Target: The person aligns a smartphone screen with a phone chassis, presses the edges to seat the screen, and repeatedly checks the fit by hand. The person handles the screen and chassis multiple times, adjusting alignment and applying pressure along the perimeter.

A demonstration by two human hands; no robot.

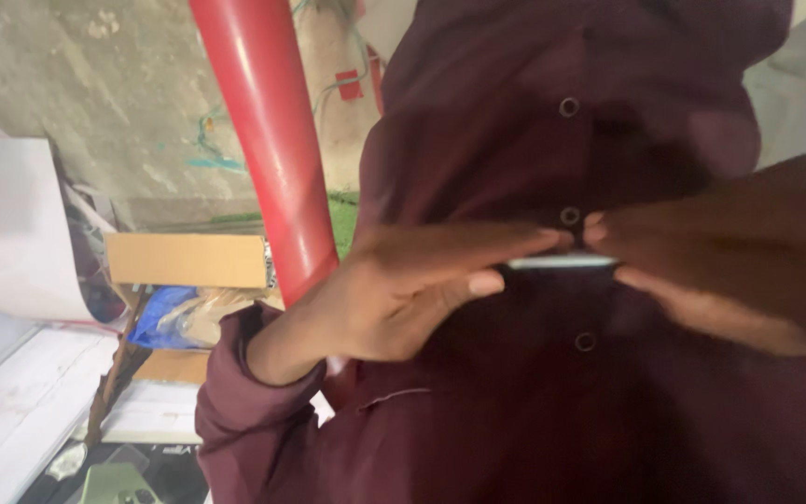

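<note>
**Hands pinch thin object at chest**

Fingertips of both hands meet at a thin, flat, pale silver object (560,262) held edge-on against the dark maroon buttoned shirt (515,392). Left hand (403,289) and right hand (720,271) each grip one end. A red cylindrical pole (268,140) rises behind.

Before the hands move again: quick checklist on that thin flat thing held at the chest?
1. Left hand on thin flat object: ok, fingers at its left end.
2. Right hand on its other end: ok, though blurred.
3. Object level: ok, edge-on and roughly horizontal.
4. What the object is: cannot tell.
5. Clear of red pole: ok, pole stands left of the hands.
6. Maroon shirt buttons behind: closed, ok.
</note>
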